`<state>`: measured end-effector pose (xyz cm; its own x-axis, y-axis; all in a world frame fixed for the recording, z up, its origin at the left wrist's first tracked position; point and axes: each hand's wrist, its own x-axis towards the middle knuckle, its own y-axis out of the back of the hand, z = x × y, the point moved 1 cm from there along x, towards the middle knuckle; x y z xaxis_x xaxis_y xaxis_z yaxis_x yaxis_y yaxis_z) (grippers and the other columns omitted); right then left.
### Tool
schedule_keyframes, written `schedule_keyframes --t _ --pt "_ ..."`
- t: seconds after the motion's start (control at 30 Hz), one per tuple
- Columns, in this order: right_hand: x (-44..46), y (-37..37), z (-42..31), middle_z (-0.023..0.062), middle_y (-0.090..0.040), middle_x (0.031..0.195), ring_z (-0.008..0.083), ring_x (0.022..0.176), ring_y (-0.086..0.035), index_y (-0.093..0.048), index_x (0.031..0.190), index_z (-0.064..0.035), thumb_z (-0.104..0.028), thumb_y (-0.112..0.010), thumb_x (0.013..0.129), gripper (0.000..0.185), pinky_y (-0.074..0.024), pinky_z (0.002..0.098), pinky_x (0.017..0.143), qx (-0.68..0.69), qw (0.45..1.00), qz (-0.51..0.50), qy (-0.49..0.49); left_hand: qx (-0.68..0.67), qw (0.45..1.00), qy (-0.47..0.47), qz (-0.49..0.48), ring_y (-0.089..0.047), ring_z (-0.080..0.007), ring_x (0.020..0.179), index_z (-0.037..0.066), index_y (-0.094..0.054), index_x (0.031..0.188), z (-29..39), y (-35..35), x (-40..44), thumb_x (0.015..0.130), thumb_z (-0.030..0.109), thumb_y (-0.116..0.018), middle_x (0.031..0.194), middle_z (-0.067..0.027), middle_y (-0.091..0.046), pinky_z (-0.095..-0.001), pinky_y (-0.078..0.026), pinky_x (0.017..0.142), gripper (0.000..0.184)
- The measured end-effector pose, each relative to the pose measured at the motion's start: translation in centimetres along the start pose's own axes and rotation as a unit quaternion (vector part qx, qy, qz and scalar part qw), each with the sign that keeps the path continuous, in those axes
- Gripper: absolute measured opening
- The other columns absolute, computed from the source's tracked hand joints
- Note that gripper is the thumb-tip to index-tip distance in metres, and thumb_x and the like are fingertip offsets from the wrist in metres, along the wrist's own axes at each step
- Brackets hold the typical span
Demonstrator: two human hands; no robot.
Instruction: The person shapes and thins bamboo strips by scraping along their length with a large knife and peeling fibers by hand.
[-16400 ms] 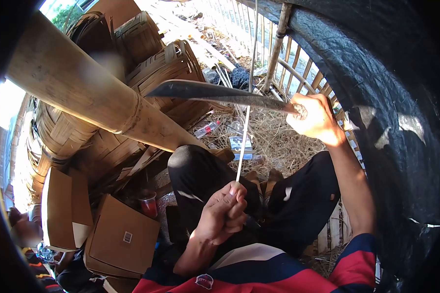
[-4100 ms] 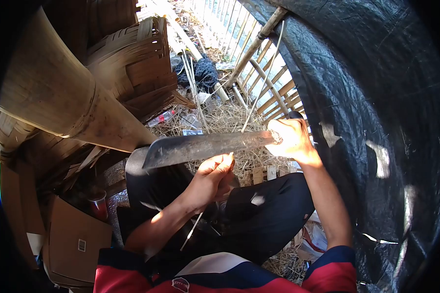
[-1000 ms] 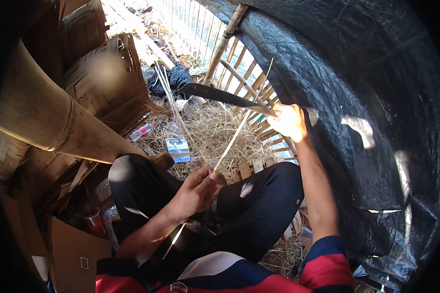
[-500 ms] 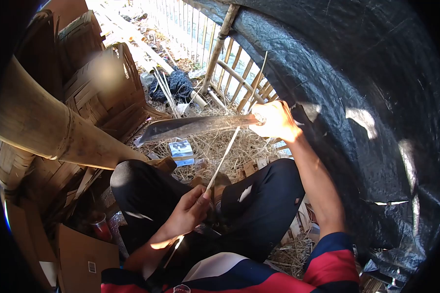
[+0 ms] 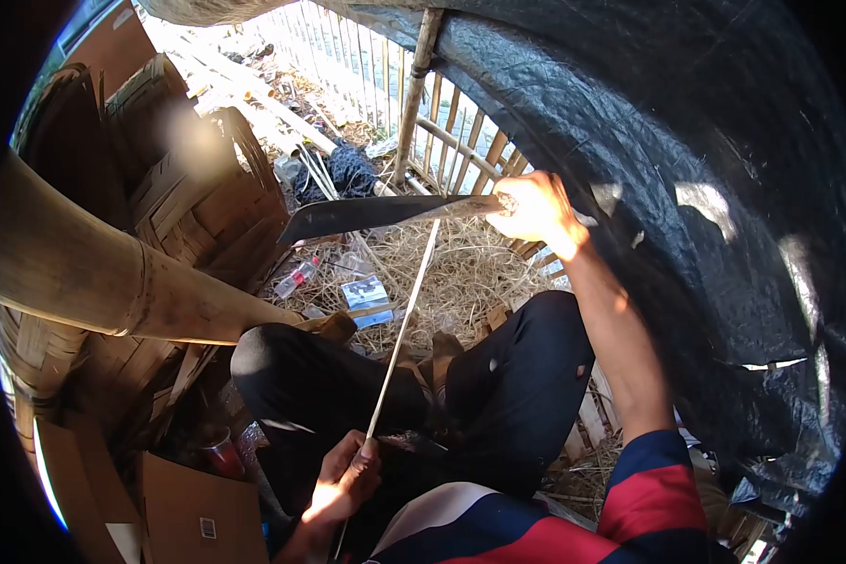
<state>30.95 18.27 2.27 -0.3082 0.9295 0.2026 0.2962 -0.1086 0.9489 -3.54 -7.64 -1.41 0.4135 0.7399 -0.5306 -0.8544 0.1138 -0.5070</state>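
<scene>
My right hand [image 5: 539, 212] is closed round the handle of a machete [image 5: 376, 215], held out in front of me with its broad dark blade pointing left. Low and close to my body, my left hand [image 5: 350, 475] pinches a thin, pale bamboo strip [image 5: 400, 338]. From that hand the strip slants up and to the right as far as the blade, near the handle end. Whether the blade touches the strip I cannot tell. Behind the left hand, the strip's tail runs down toward my lap.
A thick bamboo pole [image 5: 141, 282] slants in from the left, ending near my knee. Woven bamboo baskets [image 5: 197, 188] stand behind it. Cardboard [image 5: 197, 512] is at lower left. Dark tarpaulin [image 5: 724, 263] hangs on the right. Straw [image 5: 479, 263], a plastic bottle [image 5: 297, 279] and a blue-white packet [image 5: 368, 301] lie ahead.
My left hand has moved down toward my body, drawing the bamboo strip back. The strip's far end, which stuck out beyond the right hand, now reaches only the machete. The view has shifted slightly.
</scene>
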Motion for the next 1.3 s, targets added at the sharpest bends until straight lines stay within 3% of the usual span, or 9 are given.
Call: schedule_keyframes --t 0.33,0.43,0.63,0.67,0.73,0.83,0.93,1.1,1.3 --pt "-1.1 0.3 1.8 0.0105 -0.061 0.063 0.0325 0.06 -0.061 -0.061 0.073 -0.0113 -0.031 -0.072 0.066 0.024 -0.0488 0.0428 0.057 -0.042 0.998 -0.003 -0.044 0.028 0.999 0.002 0.033 -0.03 -0.0023 0.048 0.01 -0.046 0.091 -1.0 0.8 -5.4 0.099 0.021 -0.049 0.062 0.0052 -0.035 -0.0186 -0.024 0.041 0.015" --pt "-1.3 -0.5 2.6 0.0099 -0.06 0.061 0.0318 0.057 -0.06 -0.06 0.072 -0.0118 -0.031 -0.072 0.065 0.024 -0.0486 0.0423 0.055 -0.061 0.998 0.014 0.011 0.062 0.995 -0.045 0.071 -0.029 -0.003 0.041 0.015 -0.05 0.089 -2.5 1.0 -6.2 0.101 0.026 -0.046 0.059 0.0061 -0.036 -0.0199 -0.024 0.037 0.017" --pt "-1.3 -1.5 0.5 0.01 -0.059 0.063 0.0284 0.056 -0.06 -0.069 0.086 -0.0156 -0.041 -0.074 0.063 0.034 -0.0471 0.0392 0.052 -0.024 0.988 0.084 0.127 0.236 0.964 -0.083 0.092 -0.038 -0.0008 0.055 0.015 -0.052 0.091 -1.4 0.0 -5.9 0.1 0.023 -0.048 0.07 0.0088 -0.044 -0.0155 -0.03 0.047 0.013" --pt "-0.8 -1.2 -0.2 0.0104 -0.057 0.062 0.0286 0.054 -0.058 -0.069 0.085 -0.0154 -0.039 -0.074 0.063 0.033 -0.0466 0.0389 0.051 0.017 0.994 -0.012 0.108 0.24 0.963 -0.082 0.091 -0.038 -0.0008 0.055 0.015 -0.052 0.091 -1.4 0.2 -5.9 0.1 0.023 -0.048 0.07 0.0088 -0.044 -0.0155 -0.03 0.047 0.013" --pt "-0.5 -1.1 -1.3 0.0111 -0.063 0.066 0.0307 0.06 -0.062 -0.066 0.079 -0.0103 -0.033 -0.073 0.063 0.028 -0.049 0.0415 0.058 0.0 0.993 -0.001 0.115 0.024 0.993 0.061 0.095 -0.039 -0.0006 0.056 0.015 -0.051 0.092 -2.0 1.1 -6.3 0.1 0.023 -0.049 0.07 0.0085 -0.044 -0.0154 -0.031 0.047 0.011" --pt "0.1 -2.5 -0.4 0.0111 -0.063 0.068 0.0319 0.063 -0.062 -0.067 0.08 -0.011 -0.034 -0.073 0.063 0.029 -0.0489 0.0432 0.062 0.003 0.992 0.074 0.102 0.235 0.965 -0.089 0.069 -0.04 -0.0004 0.056 0.015 -0.051 0.093 -2.0 1.0 -6.5 0.1 0.023 -0.049 0.069 0.0079 -0.044 -0.015 -0.032 0.047 0.01" --pt "1.5 -1.1 -0.9 0.0112 -0.063 0.067 0.0319 0.064 -0.063 -0.068 0.081 -0.0115 -0.034 -0.073 0.065 0.028 -0.0493 0.0433 0.063 -0.046 0.998 -0.03 0.032 0.092 0.989 -0.034 0.111 -0.039 -0.0001 0.055 0.014 -0.05 0.091 -1.7 -0.1 -7.1 0.1 0.022 -0.049 0.068 0.007 -0.044 -0.015 -0.032 0.046 0.011" --pt "1.9 -1.0 0.9 0.0149 -0.062 0.062 0.0338 0.06 -0.064 -0.069 0.083 -0.0115 -0.028 -0.075 0.065 0.026 -0.0513 0.0406 0.057 0.024 0.997 0.075 -0.017 0.204 0.969 -0.08 0.112 -0.037 -0.0011 0.05 0.012 -0.047 0.087 -0.8 -0.2 -8.3 0.1 0.022 -0.049 0.065 0.0057 -0.043 -0.0164 -0.031 0.044 0.016" --pt "1.4 -0.1 1.9 0.0172 -0.065 0.071 0.0354 0.071 -0.065 -0.069 0.086 -0.0106 -0.029 -0.075 0.065 0.029 -0.0528 0.0435 0.065 -0.015 0.995 0.069 -0.067 0.201 0.972 -0.041 0.115 -0.038 -0.0021 0.05 0.012 -0.048 0.087 -0.7 0.2 -9.3 0.099 0.022 -0.049 0.064 0.0056 -0.043 -0.0179 -0.03 0.043 0.016"
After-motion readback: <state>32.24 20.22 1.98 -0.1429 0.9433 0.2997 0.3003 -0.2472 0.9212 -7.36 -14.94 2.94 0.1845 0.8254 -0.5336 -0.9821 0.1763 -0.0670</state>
